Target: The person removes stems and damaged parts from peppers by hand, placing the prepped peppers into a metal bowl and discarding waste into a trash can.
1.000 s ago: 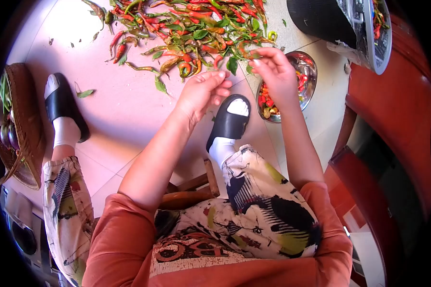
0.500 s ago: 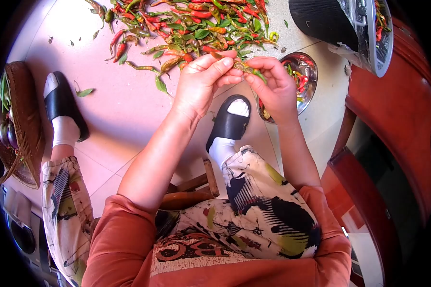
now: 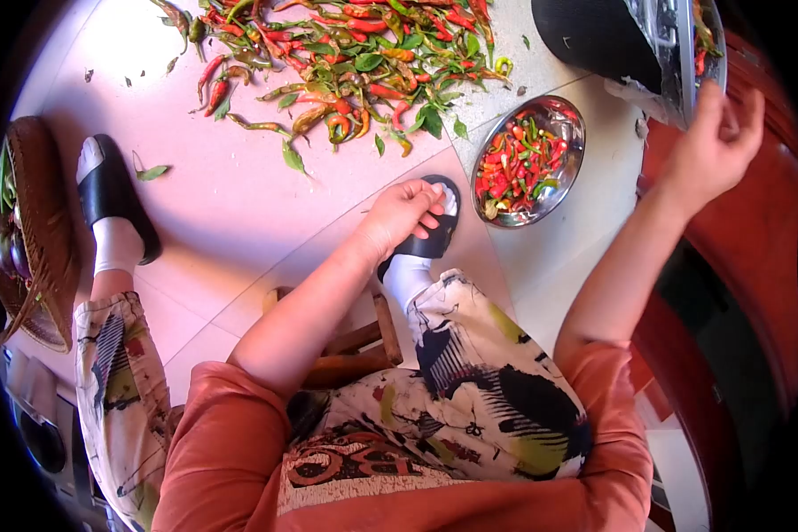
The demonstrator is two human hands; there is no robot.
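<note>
Filling the near edge are a rust-red shirt [image 3: 399, 507] and patterned trousers [image 3: 505, 372], with part of a wooden stool [image 3: 387, 330] showing between the legs. Farther on, at the left, a woven basket [image 3: 53, 226] of dark purple vegetables [image 3: 9, 253] stands beside one black slipper [image 3: 120, 195]. The other slipper [image 3: 433, 241] sits near the middle, and the left hand [image 3: 406, 211] hangs in front of it, fingers curled and thumb drawn in against them (whether anything is pinched there, I cannot tell). To its right, a shiny metal bowl [image 3: 573, 124] on the floor [image 3: 239, 186] holds pieces of red and green pepper [image 3: 523, 164]. Right of the bowl, the right hand [image 3: 715, 146] is raised with its fingers loosely parted, close by the rim of a black bin [image 3: 594, 44]; contact with the rim cannot be made out. That bin, lined with clear plastic [image 3: 652, 27], has red and green bits inside. On the far floor lies a broad heap of whole peppers [image 3: 368, 66], mixed with leaves and stems.
</note>
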